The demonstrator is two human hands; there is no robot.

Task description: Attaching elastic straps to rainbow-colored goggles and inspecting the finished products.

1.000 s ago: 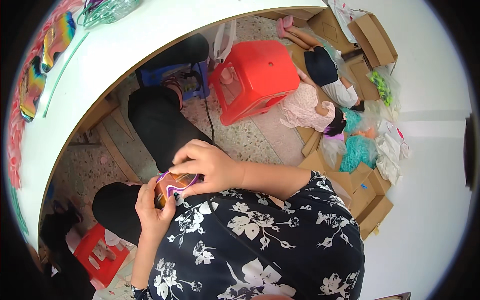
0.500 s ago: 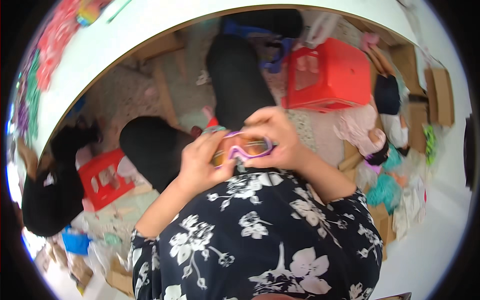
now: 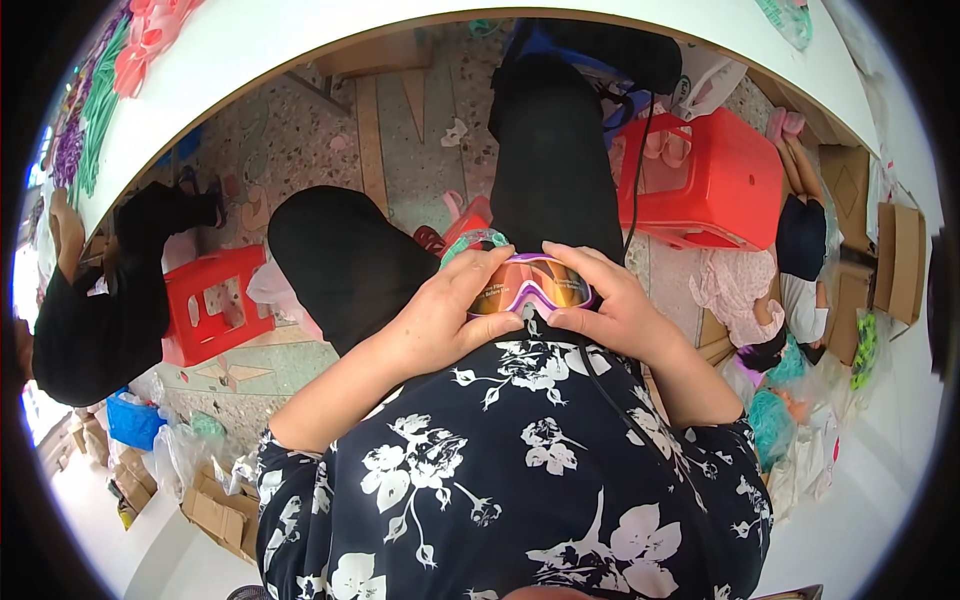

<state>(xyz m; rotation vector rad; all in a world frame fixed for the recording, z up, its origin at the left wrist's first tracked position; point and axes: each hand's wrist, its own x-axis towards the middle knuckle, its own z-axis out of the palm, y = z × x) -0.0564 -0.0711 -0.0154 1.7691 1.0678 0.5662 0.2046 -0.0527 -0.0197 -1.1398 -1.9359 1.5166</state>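
A pair of swim goggles with a purple and white frame and orange mirrored lenses is held level in front of my waist. My left hand grips its left end, thumb along the lower rim and fingers over the top. At the other end my right hand holds the frame in the same way. Just beyond my left fingers, a teal-and-clear item shows between my knees, partly hidden; I cannot make out its kind.
A white table curves across the far side. Red plastic stools stand right and left. Another person in black sits at the left; two children are at the right. Plastic bags and cardboard boxes lie along both sides.
The goggles have moved right in the picture with both hands. My right fingers, raised off the frame before, now rest on its top edge. The view has shifted too.
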